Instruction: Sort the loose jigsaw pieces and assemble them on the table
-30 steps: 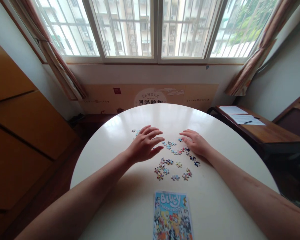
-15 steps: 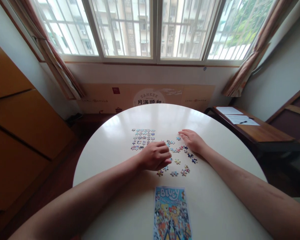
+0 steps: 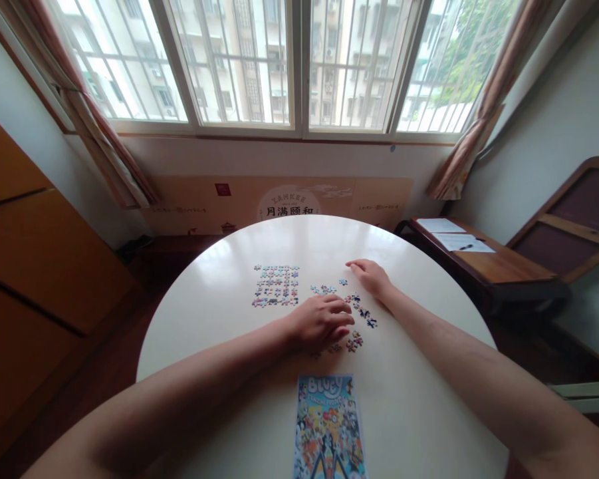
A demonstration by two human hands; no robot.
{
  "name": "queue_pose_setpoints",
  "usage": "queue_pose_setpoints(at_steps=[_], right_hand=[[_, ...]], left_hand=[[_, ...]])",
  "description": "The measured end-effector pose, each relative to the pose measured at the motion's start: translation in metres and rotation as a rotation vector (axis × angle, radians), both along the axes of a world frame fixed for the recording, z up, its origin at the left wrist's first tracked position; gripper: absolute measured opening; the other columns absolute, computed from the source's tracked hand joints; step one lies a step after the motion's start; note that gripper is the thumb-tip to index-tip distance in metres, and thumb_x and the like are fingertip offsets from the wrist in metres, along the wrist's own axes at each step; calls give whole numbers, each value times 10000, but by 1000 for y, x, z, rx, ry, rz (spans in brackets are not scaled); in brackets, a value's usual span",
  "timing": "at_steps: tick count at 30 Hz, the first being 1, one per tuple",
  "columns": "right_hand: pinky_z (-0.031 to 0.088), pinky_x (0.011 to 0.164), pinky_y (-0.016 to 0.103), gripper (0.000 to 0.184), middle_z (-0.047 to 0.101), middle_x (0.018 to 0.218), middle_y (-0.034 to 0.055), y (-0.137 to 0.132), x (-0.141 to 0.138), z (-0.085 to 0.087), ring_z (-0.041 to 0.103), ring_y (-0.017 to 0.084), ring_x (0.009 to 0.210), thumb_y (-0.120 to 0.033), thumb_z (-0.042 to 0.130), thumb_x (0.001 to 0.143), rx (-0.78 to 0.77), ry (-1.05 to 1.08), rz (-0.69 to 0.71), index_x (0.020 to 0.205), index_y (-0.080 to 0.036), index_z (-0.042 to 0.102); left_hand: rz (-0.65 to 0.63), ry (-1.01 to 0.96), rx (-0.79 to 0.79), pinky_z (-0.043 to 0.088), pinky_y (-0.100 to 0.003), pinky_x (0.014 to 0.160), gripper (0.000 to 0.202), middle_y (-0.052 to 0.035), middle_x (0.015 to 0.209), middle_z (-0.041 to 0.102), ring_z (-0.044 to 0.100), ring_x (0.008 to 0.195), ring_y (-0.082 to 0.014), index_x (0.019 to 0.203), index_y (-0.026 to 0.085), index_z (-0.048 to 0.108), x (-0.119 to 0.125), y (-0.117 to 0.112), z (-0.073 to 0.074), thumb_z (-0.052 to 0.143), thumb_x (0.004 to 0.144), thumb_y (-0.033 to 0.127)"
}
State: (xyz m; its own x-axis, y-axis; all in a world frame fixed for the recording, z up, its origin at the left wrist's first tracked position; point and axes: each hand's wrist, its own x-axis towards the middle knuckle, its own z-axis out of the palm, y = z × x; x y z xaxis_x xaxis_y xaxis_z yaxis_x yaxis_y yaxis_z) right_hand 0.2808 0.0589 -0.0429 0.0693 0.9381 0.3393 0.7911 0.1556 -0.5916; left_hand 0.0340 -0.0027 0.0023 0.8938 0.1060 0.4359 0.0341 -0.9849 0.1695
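On a round white table [image 3: 229,319] lies a partly assembled block of puzzle pieces [image 3: 276,286] at the middle left. Several loose puzzle pieces [image 3: 355,318] are scattered to its right. My left hand [image 3: 322,322] rests palm down over the loose pieces, fingers curled together on them; what they hold is hidden. My right hand [image 3: 369,276] lies flat on the table by the far loose pieces, fingers stretched out. A colourful Bluey puzzle picture sheet [image 3: 329,429] lies near the table's front edge.
A wooden side table [image 3: 498,266] with papers and a pen [image 3: 456,236] stands at the right. A wooden cabinet [image 3: 34,266] is at the left. Windows with curtains and a printed cardboard panel [image 3: 279,199] are behind the table.
My left hand has moved from over the assembled block toward me and right onto the loose pieces, curling its fingers. The assembled block is uncovered. My right hand has stayed almost still.
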Motion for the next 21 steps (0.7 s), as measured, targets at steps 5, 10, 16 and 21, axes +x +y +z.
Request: queue_pose_setpoints(at_steps=[5,10,16,21], right_hand=[[515,951,353,286,757,1096,22,0,3,-3,687,222,1026,-303,514,901,-5,89,-21,1044,-253,756],[523,947,365,303,755,1087,49,-8,3,-5,690,222,1015,-231,514,862,30,122,47,1044,-223,756],[487,998,387,357,746,1031,41,-14,0,1,668,213,1012,-72,488,785,111,63,187,912,-237,777],[503,980,410,400,737,1026,47,-16,1,1,664,218,1001,-21,481,770,158,2,232,873,-250,792]], left_hand=[[132,-213,-111,507,-397,883,519,-110,1020,702,625,950,-212,1000,174,678,1,0,4,213,1041,400],[309,-195,-135,515,-359,782,589,-77,884,706,639,823,-189,954,185,690,-18,2,13,162,1052,428],[400,36,-47,500,-437,912,424,-91,1108,698,619,1041,-245,1155,201,657,-21,11,6,316,1030,419],[452,166,-46,306,-552,1145,552,-158,1409,557,438,1365,-316,1338,140,551,-12,17,-7,324,1008,521]])
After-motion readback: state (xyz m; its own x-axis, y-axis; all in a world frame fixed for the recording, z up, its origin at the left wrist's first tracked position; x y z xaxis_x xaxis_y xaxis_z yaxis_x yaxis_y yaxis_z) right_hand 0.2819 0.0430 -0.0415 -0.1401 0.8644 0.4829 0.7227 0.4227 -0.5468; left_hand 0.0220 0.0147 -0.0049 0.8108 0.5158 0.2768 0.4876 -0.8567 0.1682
